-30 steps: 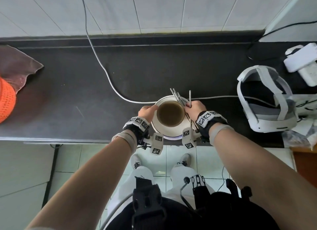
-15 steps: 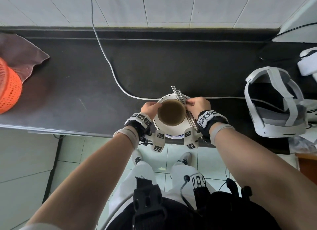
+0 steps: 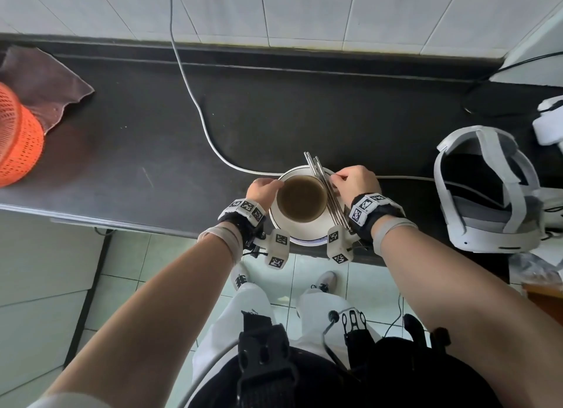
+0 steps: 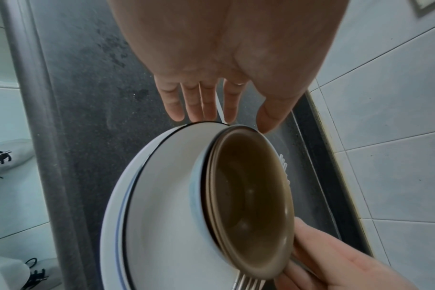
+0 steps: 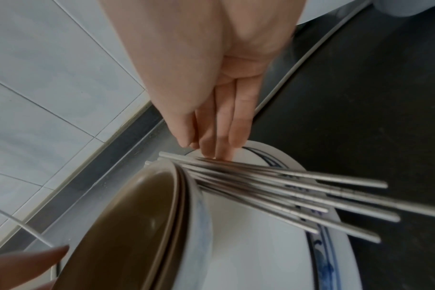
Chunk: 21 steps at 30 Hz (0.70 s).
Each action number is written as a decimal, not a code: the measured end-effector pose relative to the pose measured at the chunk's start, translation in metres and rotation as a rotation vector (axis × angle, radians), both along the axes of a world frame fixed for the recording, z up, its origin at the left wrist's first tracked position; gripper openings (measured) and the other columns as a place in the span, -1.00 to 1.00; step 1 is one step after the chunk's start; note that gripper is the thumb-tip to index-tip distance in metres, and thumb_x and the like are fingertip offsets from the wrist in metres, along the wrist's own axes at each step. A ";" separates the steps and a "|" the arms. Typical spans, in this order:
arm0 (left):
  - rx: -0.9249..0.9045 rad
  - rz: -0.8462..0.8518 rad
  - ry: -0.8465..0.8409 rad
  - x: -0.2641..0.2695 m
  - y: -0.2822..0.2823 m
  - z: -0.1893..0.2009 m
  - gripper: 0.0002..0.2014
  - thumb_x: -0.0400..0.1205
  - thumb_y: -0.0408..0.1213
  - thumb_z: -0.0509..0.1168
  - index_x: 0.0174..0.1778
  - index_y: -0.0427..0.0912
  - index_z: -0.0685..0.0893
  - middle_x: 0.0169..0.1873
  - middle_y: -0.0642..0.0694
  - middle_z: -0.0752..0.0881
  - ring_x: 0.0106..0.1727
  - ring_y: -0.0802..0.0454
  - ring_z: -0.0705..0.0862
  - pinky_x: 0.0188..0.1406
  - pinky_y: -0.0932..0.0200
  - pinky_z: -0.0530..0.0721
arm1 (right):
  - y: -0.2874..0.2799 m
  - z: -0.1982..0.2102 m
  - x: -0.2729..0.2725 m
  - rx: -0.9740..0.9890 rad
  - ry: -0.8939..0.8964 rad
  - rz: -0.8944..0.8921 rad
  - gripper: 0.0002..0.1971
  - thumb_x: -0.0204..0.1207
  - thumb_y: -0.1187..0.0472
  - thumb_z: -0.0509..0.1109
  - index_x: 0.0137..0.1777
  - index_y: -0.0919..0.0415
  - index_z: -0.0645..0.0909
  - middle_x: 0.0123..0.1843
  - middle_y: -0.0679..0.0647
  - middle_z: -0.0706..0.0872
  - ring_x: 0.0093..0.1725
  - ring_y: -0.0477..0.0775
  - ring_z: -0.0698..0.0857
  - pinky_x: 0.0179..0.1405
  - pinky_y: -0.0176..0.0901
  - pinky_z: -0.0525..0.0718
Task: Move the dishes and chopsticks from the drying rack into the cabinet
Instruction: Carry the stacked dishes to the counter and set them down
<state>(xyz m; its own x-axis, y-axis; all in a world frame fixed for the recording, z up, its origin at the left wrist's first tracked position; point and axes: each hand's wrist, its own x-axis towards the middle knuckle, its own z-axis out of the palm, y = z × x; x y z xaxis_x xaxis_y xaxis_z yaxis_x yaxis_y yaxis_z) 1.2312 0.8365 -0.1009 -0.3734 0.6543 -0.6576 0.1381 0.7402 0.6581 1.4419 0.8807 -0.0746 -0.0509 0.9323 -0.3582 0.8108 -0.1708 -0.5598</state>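
Note:
A stack of white blue-rimmed plates (image 3: 307,234) stands on the dark counter near its front edge, with a brown-lined bowl (image 3: 301,198) on top. Several metal chopsticks (image 3: 324,182) lie bunched across the plate, right of the bowl. My left hand (image 3: 263,190) is at the stack's left side; in the left wrist view its straight fingers (image 4: 201,109) reach the plate's (image 4: 162,215) rim, thumb by the bowl (image 4: 249,196). My right hand (image 3: 355,183) is at the right side; its straight fingertips (image 5: 219,149) touch the chopsticks (image 5: 298,192) near the plate's (image 5: 261,255) rim.
A white cable (image 3: 195,103) runs over the counter and passes behind the stack. An orange mesh basket (image 3: 18,145) and a brown cloth (image 3: 45,78) sit at the far left. A white headset (image 3: 487,194) lies close on the right. Tiled wall behind.
One chopstick that stood apart a second ago now lies bunched with the others. Both hands have stayed at the sides of the stack.

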 end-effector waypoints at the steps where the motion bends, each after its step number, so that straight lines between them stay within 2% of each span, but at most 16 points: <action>1: 0.017 0.011 0.005 0.001 0.000 0.002 -0.85 0.63 -0.22 0.39 -0.08 -0.20 0.82 -0.23 -0.13 0.76 -0.08 -0.09 0.69 0.04 0.10 0.69 | -0.001 0.002 0.004 0.005 0.001 0.001 -0.71 0.58 0.04 0.37 -0.25 0.16 0.80 -0.37 0.05 0.80 -0.29 0.16 0.79 -0.18 0.06 0.82; 2: 0.025 0.022 0.012 0.002 0.000 0.005 -0.84 0.62 -0.24 0.36 -0.22 -0.19 0.78 -0.34 -0.08 0.72 -0.16 -0.07 0.63 -0.10 0.16 0.62 | -0.002 0.004 0.007 0.012 0.005 -0.003 -0.72 0.58 0.06 0.37 -0.27 0.15 0.80 -0.38 0.05 0.80 -0.30 0.16 0.80 -0.19 0.07 0.82; 4: 0.031 0.043 0.019 0.004 -0.001 0.009 -0.77 0.59 -0.25 0.35 -0.40 -0.15 0.71 -0.42 -0.05 0.67 -0.21 -0.06 0.59 -0.14 0.15 0.57 | -0.003 0.007 0.012 0.020 0.018 -0.003 -0.72 0.58 0.11 0.36 -0.30 0.16 0.79 -0.38 0.06 0.80 -0.30 0.14 0.80 -0.18 0.07 0.83; 6: 0.044 0.054 0.016 0.005 -0.005 0.013 -0.79 0.55 -0.23 0.36 -0.41 -0.15 0.74 -0.37 -0.09 0.71 -0.20 -0.06 0.62 -0.07 0.09 0.61 | -0.005 0.009 0.014 -0.013 0.054 0.008 -0.74 0.60 0.14 0.38 -0.25 0.16 0.81 -0.31 0.07 0.83 -0.25 0.14 0.81 -0.12 0.04 0.82; 8: 0.057 0.056 0.014 0.006 -0.010 0.015 -0.83 0.53 -0.22 0.37 -0.32 -0.17 0.79 -0.42 -0.05 0.70 -0.21 -0.04 0.63 -0.06 0.10 0.62 | -0.012 0.011 0.015 -0.041 0.092 0.004 -0.77 0.62 0.13 0.40 -0.15 0.19 0.83 -0.22 0.12 0.85 -0.17 0.18 0.82 -0.03 0.06 0.81; 10: 0.070 0.063 -0.009 0.005 -0.015 0.017 -0.81 0.55 -0.26 0.38 -0.24 -0.27 0.84 -0.55 0.05 0.63 -0.31 -0.04 0.58 -0.19 0.16 0.58 | -0.018 0.012 0.017 -0.020 0.086 -0.018 -0.79 0.63 0.15 0.40 -0.08 0.21 0.84 -0.17 0.14 0.86 -0.11 0.21 0.81 0.00 0.06 0.79; 12: 0.061 0.047 -0.021 0.003 -0.021 0.020 -0.73 0.57 -0.28 0.37 -0.45 -0.26 0.74 -0.73 0.12 0.50 -0.43 -0.05 0.44 -0.40 0.21 0.41 | -0.027 0.016 0.016 0.013 0.070 -0.038 -0.80 0.63 0.17 0.40 -0.05 0.20 0.85 -0.13 0.10 0.86 -0.10 0.18 0.79 -0.03 -0.03 0.76; 14: 0.050 0.035 -0.024 0.000 -0.027 0.022 -0.65 0.58 -0.29 0.37 -0.58 -0.16 0.61 -0.82 0.12 0.42 -0.50 -0.01 0.36 -0.46 0.20 0.30 | -0.036 0.021 0.016 0.033 0.053 -0.064 -0.80 0.62 0.16 0.38 -0.09 0.15 0.84 -0.14 0.04 0.86 -0.10 0.15 0.79 -0.09 -0.11 0.71; 15: 0.050 0.030 -0.033 0.000 -0.029 0.026 -0.65 0.58 -0.29 0.37 -0.57 -0.15 0.60 -0.83 0.12 0.41 -0.51 0.01 0.35 -0.46 0.21 0.29 | -0.041 0.023 0.016 0.039 0.047 -0.086 -0.78 0.61 0.15 0.37 -0.13 0.14 0.83 -0.17 0.03 0.86 -0.11 0.15 0.80 -0.10 -0.10 0.72; 18: 0.090 -0.011 -0.055 -0.002 -0.040 0.036 -0.70 0.61 -0.29 0.36 -0.48 -0.16 0.63 -0.82 0.12 0.44 -0.51 0.03 0.37 -0.45 0.23 0.30 | -0.060 0.031 0.016 0.025 0.074 -0.190 -0.76 0.56 0.13 0.35 -0.27 0.10 0.79 -0.30 0.00 0.85 -0.23 0.13 0.84 -0.10 0.10 0.84; 21: 0.146 -0.029 -0.084 -0.004 -0.054 0.040 -0.84 0.53 -0.23 0.36 -0.38 -0.14 0.68 -0.62 0.04 0.52 -0.44 -0.03 0.45 -0.30 0.18 0.42 | -0.089 0.038 0.012 0.012 0.110 -0.270 -0.79 0.59 0.13 0.37 -0.21 0.07 0.80 -0.29 -0.05 0.85 -0.29 0.04 0.86 -0.12 0.09 0.87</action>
